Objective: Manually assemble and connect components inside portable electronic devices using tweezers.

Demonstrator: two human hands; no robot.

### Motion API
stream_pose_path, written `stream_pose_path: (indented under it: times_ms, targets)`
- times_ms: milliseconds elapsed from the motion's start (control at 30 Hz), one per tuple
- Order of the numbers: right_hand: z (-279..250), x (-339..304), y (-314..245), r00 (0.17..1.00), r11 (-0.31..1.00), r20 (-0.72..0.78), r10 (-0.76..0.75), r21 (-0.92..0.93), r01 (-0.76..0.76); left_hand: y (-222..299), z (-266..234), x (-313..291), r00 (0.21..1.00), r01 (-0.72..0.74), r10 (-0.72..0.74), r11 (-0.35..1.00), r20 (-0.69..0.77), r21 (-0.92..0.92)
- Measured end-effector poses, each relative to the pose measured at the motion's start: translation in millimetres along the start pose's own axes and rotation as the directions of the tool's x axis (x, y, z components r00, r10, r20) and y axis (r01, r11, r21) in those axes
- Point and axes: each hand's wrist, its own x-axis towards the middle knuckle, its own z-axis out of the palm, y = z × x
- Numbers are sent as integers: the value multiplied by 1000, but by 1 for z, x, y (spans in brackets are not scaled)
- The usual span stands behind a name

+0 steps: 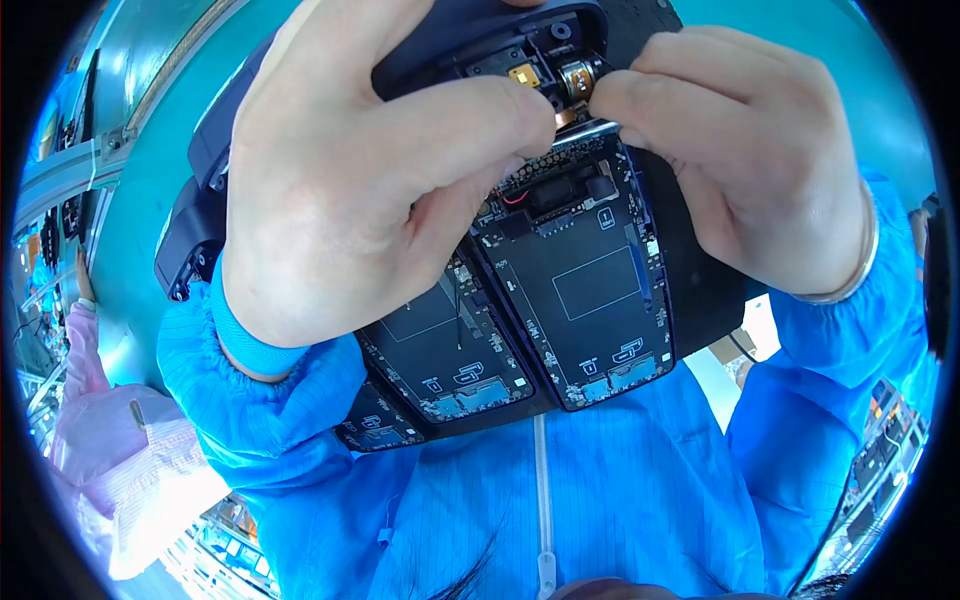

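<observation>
Several dark electronic devices with their circuit boards exposed lie side by side in front of me. My left hand [340,190] wraps round the upper end of the nearest-right device [600,270], its thumb pressed by a small metal part. My right hand [750,150] is closed in a pinch at that end's right edge, beside a small coppery cylinder [577,80]. What sits between its fingertips is hidden. A yellow-gold square component [523,76] shows above my left thumb. The neighbouring device [450,350] lies partly under my left hand.
The devices rest on a black mat [700,290] over a green work surface [150,190]. Black curved housings [190,240] stand at the left. Another person in a pink sleeve [85,350] is at the far left. Shelves with parts [885,450] are at the lower right.
</observation>
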Motion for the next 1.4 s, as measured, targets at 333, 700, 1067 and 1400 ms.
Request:
stream_pose_path:
  times_ms: [333, 700, 1067, 1400]
  targets:
    - [17, -15, -4, 985, 990, -129, 114, 98, -102, -2, -2, -6, 999, 52, -52, 998, 1, -34]
    - [10, -7, -3, 995, 997, -93, -33, -70, 26, 2, 0, -11, 994, 108, -109, 992, -11, -69]
    - [15, -23, -14, 971, 972, -48, 233, 11, -233, -2, 6, -16, 987, 158, -161, 980, -15, -118]
    - [9, -35, -15, 902, 917, -165, 399, 93, -388, 1, 12, -17, 978, 198, -205, 969, -27, -149]
